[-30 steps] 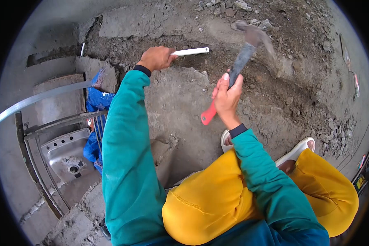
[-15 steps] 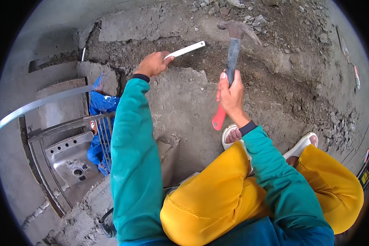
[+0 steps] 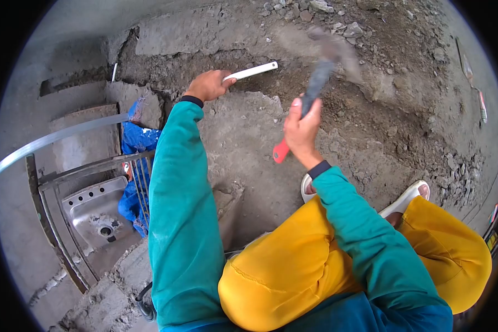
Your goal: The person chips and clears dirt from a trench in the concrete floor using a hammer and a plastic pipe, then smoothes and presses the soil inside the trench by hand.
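My left hand [image 3: 208,85] is closed around one end of a white bar [image 3: 253,71] with a small hole near its free end, which points right over the dug channel [image 3: 205,61]. My right hand [image 3: 302,130] grips a claw hammer [image 3: 316,83] by its dark handle, and the red handle end sticks out below. The hammer's head is up and blurred by motion, above the rubble side of the channel. The far end of the bar is hidden inside my left hand.
A metal sink [image 3: 101,213] lies at the left beside a metal frame [image 3: 55,232], a blue sheet [image 3: 135,138] and a long metal strip [image 3: 66,130]. A trowel [image 3: 472,83] lies at the far right. Loose stones [image 3: 353,30] lie at the top.
The hammer has tilted, its head shifting right and its red end left, as my right hand moved slightly left. The bar has turned a little flatter in my left hand.
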